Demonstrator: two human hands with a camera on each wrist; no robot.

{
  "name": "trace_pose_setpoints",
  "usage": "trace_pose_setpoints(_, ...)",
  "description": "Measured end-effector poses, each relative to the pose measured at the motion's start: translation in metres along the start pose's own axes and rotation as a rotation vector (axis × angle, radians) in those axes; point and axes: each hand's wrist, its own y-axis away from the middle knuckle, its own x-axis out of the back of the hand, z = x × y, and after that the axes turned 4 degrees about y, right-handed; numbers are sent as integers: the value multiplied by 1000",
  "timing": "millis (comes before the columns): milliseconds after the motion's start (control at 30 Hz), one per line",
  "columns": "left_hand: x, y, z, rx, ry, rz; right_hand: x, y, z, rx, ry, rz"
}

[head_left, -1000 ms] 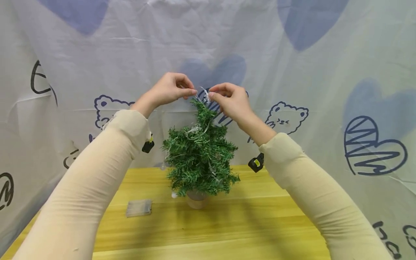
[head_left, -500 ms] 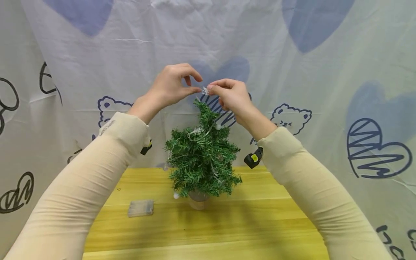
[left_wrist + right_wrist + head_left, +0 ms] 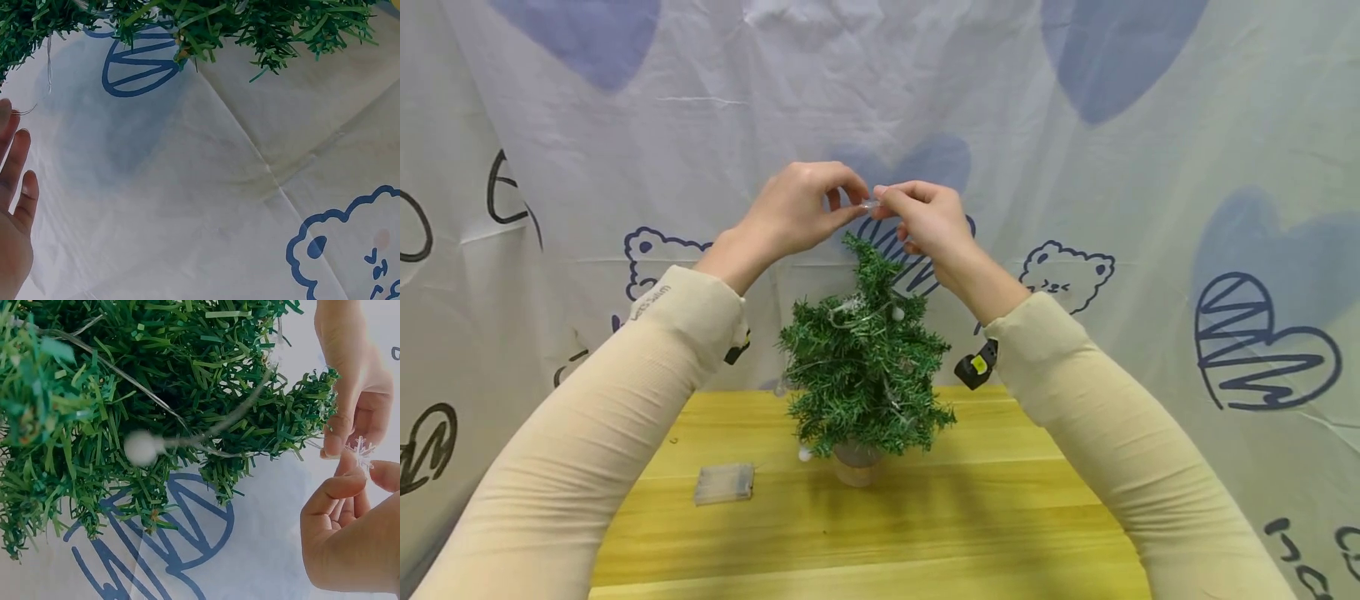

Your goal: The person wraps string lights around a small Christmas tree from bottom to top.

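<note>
A small artificial Christmas tree (image 3: 865, 367) stands upright in a pot (image 3: 857, 467). Above its tip, my two hands meet at a clear snowflake (image 3: 360, 450) of a string of fairy lights. My right hand (image 3: 931, 218) pinches the snowflake's base between thumb and finger. From the other side, my left hand (image 3: 805, 208) pinches the thin wire beside the snowflake, its fingertips close to the right hand's. In the right wrist view the fairy-light wire (image 3: 134, 384) runs through the branches, with a blurred white ball (image 3: 141, 449) hanging on it. The left wrist view catches only part of a hand (image 3: 15, 187).
A flat clear plastic box (image 3: 724, 483) lies on the yellow wooden table (image 3: 970, 533), left of the pot. Another white ball (image 3: 805, 454) hangs low at the tree's left. A printed cloth (image 3: 1000, 100) hangs behind and at the sides.
The hands were apart at the tip, the left then spreading its fingers. Now the left fingers have closed in at the snowflake, slightly above the tip. A white ball shows at the tree's upper right.
</note>
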Motion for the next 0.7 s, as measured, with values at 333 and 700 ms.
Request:
trace_pose_setpoints(333,0,5,-4,108,195,59,6,8,5,61,5,9)
trace_pose_setpoints(700,6,38,-8,240,352,163,27,29,24,91,39,-23)
